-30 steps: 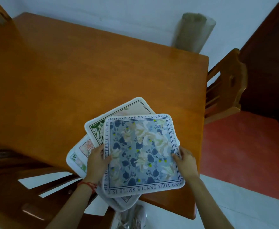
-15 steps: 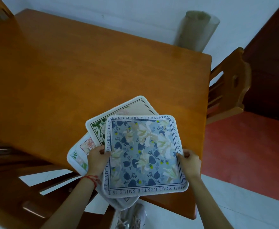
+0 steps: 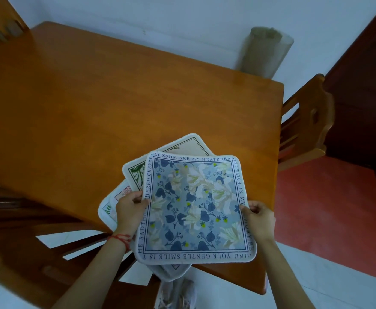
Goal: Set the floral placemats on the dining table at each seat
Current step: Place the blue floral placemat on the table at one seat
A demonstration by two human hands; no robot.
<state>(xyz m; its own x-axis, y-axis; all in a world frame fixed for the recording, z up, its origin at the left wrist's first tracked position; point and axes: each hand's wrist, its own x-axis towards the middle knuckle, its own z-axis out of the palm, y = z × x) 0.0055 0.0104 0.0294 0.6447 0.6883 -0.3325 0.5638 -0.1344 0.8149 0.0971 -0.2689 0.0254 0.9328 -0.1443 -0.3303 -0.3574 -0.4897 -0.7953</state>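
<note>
Placemats (image 3: 195,206) pinched between left hand (image 3: 129,210), right hand (image 3: 259,216) fingers (image 3: 248,209)

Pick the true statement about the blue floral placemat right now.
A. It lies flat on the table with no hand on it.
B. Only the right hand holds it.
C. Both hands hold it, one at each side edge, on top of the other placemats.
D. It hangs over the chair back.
C: the left hand and the right hand each grip a side edge of the blue floral placemat, which tops the fanned other placemats.
</note>
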